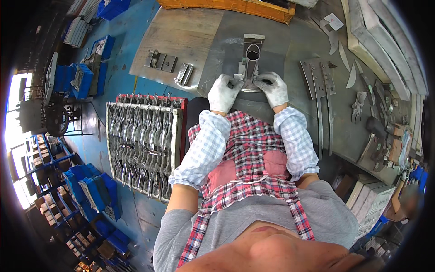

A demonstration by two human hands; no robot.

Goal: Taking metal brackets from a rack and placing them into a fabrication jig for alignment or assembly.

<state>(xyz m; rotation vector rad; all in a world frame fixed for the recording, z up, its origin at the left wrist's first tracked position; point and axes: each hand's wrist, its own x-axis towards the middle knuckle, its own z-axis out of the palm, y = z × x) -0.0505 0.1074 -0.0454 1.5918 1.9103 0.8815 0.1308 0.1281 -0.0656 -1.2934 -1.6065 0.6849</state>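
Note:
A metal fixture (250, 83) lies on the grey metal worktop in front of me. On its far part is a shiny piece with an oval ring (253, 52), narrowing toward my hands. My left hand (224, 93), in a white glove, is closed at the fixture's near left side, thumb and fingers bent together. At the near right side my right hand (273, 89), gloved the same, has its fingertips pinched against the fixture. Whatever the fingertips hold is too small or hidden to make out.
A rack (176, 149) of curved shiny metal pieces stands at my left. Small metal blocks (168, 63) and a clamp-like piece (184, 74) lie left of the fixture. Long metal strips (330, 118), blade-shaped pieces (351, 76) and a grey glove (358, 107) lie to the right.

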